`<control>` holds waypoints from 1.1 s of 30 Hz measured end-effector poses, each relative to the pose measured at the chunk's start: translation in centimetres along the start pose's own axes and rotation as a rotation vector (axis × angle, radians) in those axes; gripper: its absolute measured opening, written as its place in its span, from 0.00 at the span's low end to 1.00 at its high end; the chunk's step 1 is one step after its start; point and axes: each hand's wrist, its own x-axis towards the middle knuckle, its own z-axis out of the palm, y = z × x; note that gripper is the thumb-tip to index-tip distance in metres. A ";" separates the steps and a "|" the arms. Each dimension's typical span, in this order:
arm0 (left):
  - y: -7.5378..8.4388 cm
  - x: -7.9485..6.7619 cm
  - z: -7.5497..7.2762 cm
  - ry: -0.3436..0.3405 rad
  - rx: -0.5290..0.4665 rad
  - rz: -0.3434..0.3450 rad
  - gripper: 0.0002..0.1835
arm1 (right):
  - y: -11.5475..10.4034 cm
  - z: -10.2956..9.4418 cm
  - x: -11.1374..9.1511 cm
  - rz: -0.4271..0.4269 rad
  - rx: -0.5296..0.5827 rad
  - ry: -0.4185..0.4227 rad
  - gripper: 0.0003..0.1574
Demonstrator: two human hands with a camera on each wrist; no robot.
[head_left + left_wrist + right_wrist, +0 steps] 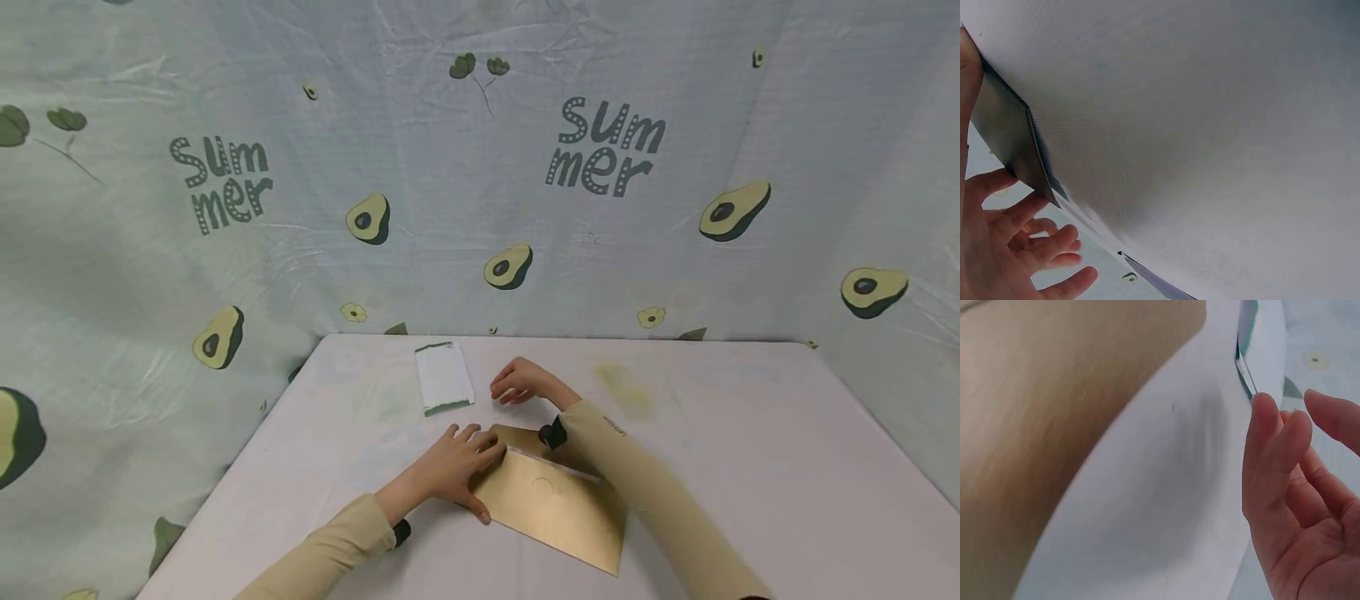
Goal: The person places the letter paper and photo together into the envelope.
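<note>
A gold envelope lies at an angle on the table, its flap folded out toward the far side. My left hand rests on the envelope's left end, fingers spread and thumb by the near corner. In the left wrist view, the fingertips touch the envelope's edge. Beyond the flap, my right hand hovers with loosely bent fingers and holds nothing. To its left lies a white packet with green ends. The right forearm covers part of the envelope's right side.
The white table stretches to both sides, with a faint yellow stain behind the right forearm. A curtain printed with avocados hangs along the back and sides. Each wrist carries a small black camera.
</note>
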 end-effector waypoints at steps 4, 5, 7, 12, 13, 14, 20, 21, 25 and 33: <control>0.1 -0.2 0.1 0.012 -0.017 0.008 0.56 | -0.5 2.0 1.2 0.036 0.031 0.034 0.12; 0.2 -0.2 0.1 0.015 -0.018 0.010 0.56 | -0.5 2.3 1.4 0.047 0.034 0.052 0.12; 0.2 -0.1 0.1 0.021 -0.020 0.016 0.56 | -0.5 2.8 1.8 0.051 -0.002 0.099 0.13; 0.1 0.1 0.1 0.030 -0.003 0.024 0.56 | -0.6 3.5 2.7 0.021 -0.164 0.166 0.18; 0.0 0.1 0.2 0.034 0.000 0.026 0.56 | -0.8 3.6 2.9 0.020 -0.199 0.174 0.19; 0.0 0.1 0.2 0.036 -0.001 0.027 0.56 | -0.8 3.7 2.9 0.023 -0.233 0.180 0.19; -0.1 0.0 0.2 0.030 -0.006 0.019 0.56 | -1.5 4.2 3.1 0.081 -0.381 0.207 0.20; -0.1 -0.1 0.1 0.028 -0.006 0.017 0.56 | -1.6 4.2 3.1 0.090 -0.391 0.208 0.20; -0.1 -0.2 0.1 0.023 -0.009 0.015 0.56 | -1.7 4.5 3.4 0.109 -0.411 0.212 0.21; -0.1 -0.2 0.2 0.025 -0.001 0.014 0.56 | -1.8 4.8 3.3 0.129 -0.406 0.227 0.19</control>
